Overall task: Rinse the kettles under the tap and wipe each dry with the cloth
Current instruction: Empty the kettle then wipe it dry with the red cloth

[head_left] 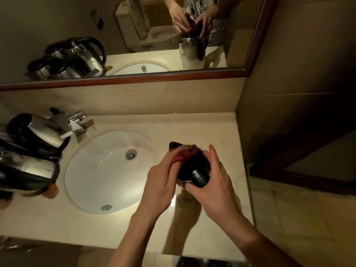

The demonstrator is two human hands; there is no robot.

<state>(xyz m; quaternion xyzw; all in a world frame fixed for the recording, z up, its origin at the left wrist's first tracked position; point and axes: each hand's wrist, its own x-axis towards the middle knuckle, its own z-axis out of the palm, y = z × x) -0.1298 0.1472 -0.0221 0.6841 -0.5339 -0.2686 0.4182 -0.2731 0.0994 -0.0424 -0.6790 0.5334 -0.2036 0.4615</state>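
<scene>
surface: beige stone vanity top, carries everything; oval white sink set in its left-centre, chrome tap behind the sink's left rim.
mirror: on wall behind, reflects kettles and both hands.
spare kettles: steel, black trim, lying tipped over at left edge of surface, left of sink, crowded together; exact count hard to tell.
kettle: steel body, black rim and handle, stands upright on surface just right of sink; long axis vertical, mouth up, spout toward the back wall, handle toward the person.
right hand: grip curled round the black handle and near side of kettle, fingers wrapped along its right rim.
left hand: grip narrow, fingers pinch cloth at kettle's left rim.
cloth: dark red, bunched, stuffed into kettle mouth.
</scene>
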